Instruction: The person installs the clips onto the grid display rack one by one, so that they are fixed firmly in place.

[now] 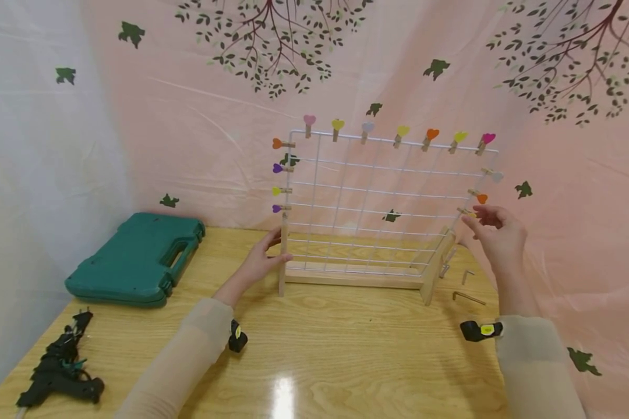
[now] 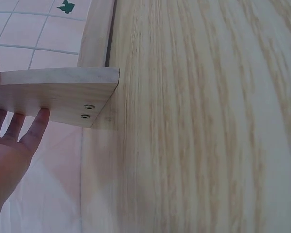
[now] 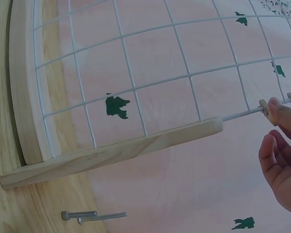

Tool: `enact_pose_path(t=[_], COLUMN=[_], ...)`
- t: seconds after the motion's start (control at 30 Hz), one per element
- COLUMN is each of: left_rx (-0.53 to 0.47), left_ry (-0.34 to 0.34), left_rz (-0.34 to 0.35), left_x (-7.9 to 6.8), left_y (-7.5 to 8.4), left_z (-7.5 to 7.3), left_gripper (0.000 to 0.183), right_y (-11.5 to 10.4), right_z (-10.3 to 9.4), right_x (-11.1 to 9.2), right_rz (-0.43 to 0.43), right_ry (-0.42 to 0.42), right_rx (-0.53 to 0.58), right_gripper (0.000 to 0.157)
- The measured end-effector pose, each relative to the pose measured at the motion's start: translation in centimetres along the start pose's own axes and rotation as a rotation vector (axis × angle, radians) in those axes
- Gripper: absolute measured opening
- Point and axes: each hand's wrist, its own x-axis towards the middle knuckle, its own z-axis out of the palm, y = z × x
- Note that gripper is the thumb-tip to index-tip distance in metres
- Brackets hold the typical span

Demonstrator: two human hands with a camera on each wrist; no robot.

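Note:
A white wire grid (image 3: 134, 89) stands in a wooden frame (image 1: 351, 280) on the table. Heart-topped clothespins line its top and both sides. At the left, my left hand (image 1: 259, 262) grips the wooden side leg (image 2: 58, 76), thumb on the front edge and fingers along the outer face. Two screw heads (image 2: 88, 107) show low on that leg. My right hand (image 1: 505, 235) is at the grid's right edge, pinching a clothespin (image 3: 264, 111) with a yellow heart, just below an orange-heart clothespin (image 1: 481, 198). Its other fingers are curled, and the heart is mostly covered.
A green plastic case (image 1: 131, 262) lies at the table's back left. In front of it is a black glue gun (image 1: 63, 372). An L-shaped hex key (image 1: 469, 298) and small metal pieces lie beside the right leg. A printed pink cloth (image 1: 215, 145) hangs behind.

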Motion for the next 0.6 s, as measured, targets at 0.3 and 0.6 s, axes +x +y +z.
enact_pose_path(t=[0.3, 0.6], left_rx=[0.026, 0.141], left_ry=[0.024, 0.115], left_rz=[0.025, 0.118], left_x=[-0.8, -2.1], left_y=[1.4, 3.1], left_z=[-0.6, -3.3], left_gripper=[0.08, 0.082], right_y=[-0.2, -2.9], right_z=[-0.6, 0.4], right_x=[-1.4, -4.0], right_rz=[-0.065, -0.302], right_ry=[-0.001, 0.012], right_rx=[-0.052, -0.099], right_gripper=[0.044, 0.037])
